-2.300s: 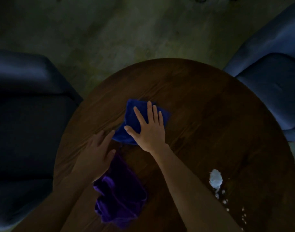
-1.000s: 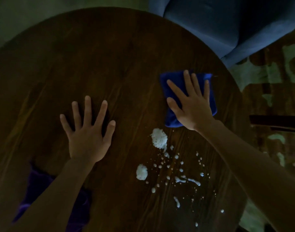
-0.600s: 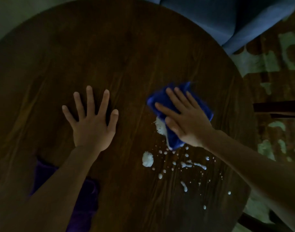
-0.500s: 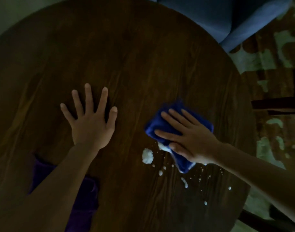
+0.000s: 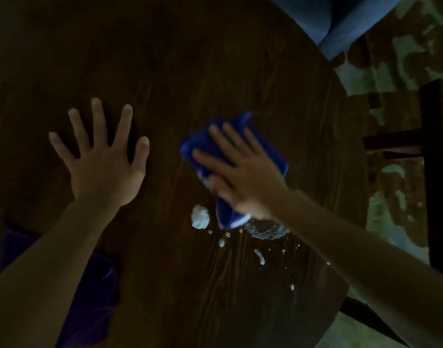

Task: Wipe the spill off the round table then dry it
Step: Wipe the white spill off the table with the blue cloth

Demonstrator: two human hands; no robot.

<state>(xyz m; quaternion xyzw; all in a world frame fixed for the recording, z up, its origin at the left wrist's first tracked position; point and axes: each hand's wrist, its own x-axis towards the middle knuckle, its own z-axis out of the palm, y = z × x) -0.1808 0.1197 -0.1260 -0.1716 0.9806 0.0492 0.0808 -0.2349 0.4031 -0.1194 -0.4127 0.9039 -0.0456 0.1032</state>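
Observation:
A dark round wooden table (image 5: 215, 59) fills the view. My right hand (image 5: 240, 177) presses flat on a folded blue cloth (image 5: 243, 124), whose near edge carries white foam. White foamy spill (image 5: 200, 217) lies just in front of the cloth, with a smeared wet ring and scattered droplets (image 5: 259, 256) toward the table's near right edge. My left hand (image 5: 102, 162) rests flat on the bare wood to the left, fingers spread, holding nothing. A purple cloth (image 5: 97, 292) lies under my left forearm, partly hidden.
A blue upholstered chair (image 5: 341, 18) stands beyond the table at the upper right. Dark wooden furniture legs (image 5: 436, 172) stand on the patterned floor to the right. The table's right edge runs close to the spill.
My right hand slid the blue cloth from the far right of the table down onto the spill, smearing the large blob into a wet ring. My left hand stayed flat.

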